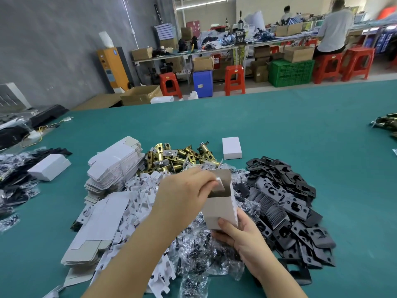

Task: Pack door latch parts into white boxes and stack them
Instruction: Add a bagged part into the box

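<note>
My right hand [238,235] grips the bottom of an upright open white box [221,208] above the parts pile. My left hand [184,190] pinches a small white piece [220,181] at the box's open top, fingers reaching into the mouth. Brass latch bolts [178,157] lie heaped behind the box. Black strike plates [285,203] are piled to the right. Clear bags of black screws [204,252] lie under my hands. Flat unfolded white boxes [116,166] are stacked on the left, with white card inserts [139,190] beside them. One closed white box [231,147] stands behind the pile.
The green table [279,117] stretches far and right. Another closed white box [49,166] rests on bagged black parts at the left. More metal parts [386,124] lie at the right edge. Beyond are red stools, crates, cardboard boxes and two people at a bench.
</note>
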Demonstrator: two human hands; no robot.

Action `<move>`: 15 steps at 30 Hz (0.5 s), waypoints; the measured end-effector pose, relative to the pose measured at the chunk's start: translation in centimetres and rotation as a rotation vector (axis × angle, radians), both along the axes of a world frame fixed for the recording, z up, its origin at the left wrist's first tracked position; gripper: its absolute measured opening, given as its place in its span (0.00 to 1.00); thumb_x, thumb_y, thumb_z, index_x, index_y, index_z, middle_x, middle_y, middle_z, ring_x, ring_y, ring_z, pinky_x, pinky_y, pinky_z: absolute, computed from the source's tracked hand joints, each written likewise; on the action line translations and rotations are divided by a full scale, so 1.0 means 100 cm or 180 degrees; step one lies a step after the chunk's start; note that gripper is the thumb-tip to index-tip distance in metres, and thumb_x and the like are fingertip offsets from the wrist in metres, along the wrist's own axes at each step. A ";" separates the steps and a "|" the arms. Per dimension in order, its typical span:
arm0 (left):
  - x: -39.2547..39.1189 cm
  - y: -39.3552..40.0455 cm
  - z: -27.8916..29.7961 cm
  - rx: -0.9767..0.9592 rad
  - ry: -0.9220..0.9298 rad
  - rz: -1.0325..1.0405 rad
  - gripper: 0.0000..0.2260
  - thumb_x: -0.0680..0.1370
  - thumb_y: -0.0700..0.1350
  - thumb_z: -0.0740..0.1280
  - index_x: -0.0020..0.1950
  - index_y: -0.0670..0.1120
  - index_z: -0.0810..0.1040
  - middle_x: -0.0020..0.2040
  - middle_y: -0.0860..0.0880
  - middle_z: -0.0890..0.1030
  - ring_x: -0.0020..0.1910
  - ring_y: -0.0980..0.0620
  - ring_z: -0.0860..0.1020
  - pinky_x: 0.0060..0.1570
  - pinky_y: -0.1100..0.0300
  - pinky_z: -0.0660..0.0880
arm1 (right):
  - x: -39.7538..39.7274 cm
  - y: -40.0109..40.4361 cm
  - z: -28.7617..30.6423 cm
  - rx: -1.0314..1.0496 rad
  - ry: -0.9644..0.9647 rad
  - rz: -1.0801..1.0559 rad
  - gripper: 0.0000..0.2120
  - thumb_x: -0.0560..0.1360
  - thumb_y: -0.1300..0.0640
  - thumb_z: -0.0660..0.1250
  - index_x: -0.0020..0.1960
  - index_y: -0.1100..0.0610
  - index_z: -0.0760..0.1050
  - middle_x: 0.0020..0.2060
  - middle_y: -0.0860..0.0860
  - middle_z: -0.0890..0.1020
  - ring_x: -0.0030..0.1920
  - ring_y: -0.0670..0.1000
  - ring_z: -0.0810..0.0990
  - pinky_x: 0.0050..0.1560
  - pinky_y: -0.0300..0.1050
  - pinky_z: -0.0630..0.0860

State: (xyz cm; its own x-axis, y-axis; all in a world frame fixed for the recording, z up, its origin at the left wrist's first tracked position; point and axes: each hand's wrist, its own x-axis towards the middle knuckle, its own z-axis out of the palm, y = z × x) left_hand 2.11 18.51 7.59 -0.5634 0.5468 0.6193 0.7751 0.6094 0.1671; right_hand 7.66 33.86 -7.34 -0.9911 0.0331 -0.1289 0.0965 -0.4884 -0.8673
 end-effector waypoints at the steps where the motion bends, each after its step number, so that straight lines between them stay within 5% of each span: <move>1: 0.001 0.002 -0.001 -0.0068 -0.0083 0.0053 0.04 0.78 0.46 0.73 0.47 0.49 0.87 0.40 0.54 0.83 0.33 0.52 0.79 0.29 0.54 0.77 | 0.000 0.000 0.000 -0.0004 0.0005 -0.0001 0.31 0.62 0.44 0.86 0.61 0.51 0.82 0.58 0.60 0.84 0.57 0.61 0.85 0.56 0.55 0.83; 9: -0.002 0.018 0.001 -0.0761 -0.1027 0.0262 0.10 0.83 0.50 0.64 0.56 0.55 0.85 0.50 0.56 0.85 0.49 0.55 0.80 0.51 0.53 0.76 | 0.002 0.001 0.001 0.0109 -0.0042 -0.0016 0.26 0.66 0.49 0.83 0.61 0.54 0.80 0.55 0.61 0.84 0.53 0.60 0.85 0.54 0.53 0.83; 15: -0.004 0.019 0.008 -0.1277 -0.1257 0.0575 0.13 0.84 0.47 0.60 0.58 0.57 0.84 0.51 0.55 0.85 0.50 0.52 0.80 0.49 0.53 0.78 | 0.003 0.000 0.002 0.0292 -0.0118 -0.0021 0.25 0.71 0.53 0.81 0.63 0.57 0.77 0.55 0.62 0.84 0.51 0.59 0.86 0.56 0.57 0.84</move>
